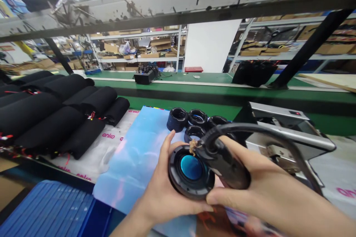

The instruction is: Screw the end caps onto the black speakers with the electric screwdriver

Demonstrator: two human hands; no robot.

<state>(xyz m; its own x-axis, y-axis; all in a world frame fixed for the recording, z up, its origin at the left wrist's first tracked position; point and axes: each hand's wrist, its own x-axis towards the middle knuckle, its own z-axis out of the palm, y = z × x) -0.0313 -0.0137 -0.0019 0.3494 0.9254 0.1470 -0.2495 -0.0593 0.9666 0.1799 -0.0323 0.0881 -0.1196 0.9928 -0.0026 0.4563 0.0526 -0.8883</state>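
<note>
The left hand (164, 194) curls around a blue-centred round black part (180, 185), held nearer than at least 4 black rings (175, 124) on a blue sheet (133, 148); the right hand (247, 192) wraps a black corded tool (235, 172), thumb at the part's lower rim; black cylinders (50, 126) lie to the left.

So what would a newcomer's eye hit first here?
The shiny blue disc within the round black part, low centre, gripped by the left hand. Next, the black corded tool in the right hand, right of the disc. Then the black cylinders piled at frame left.
</note>
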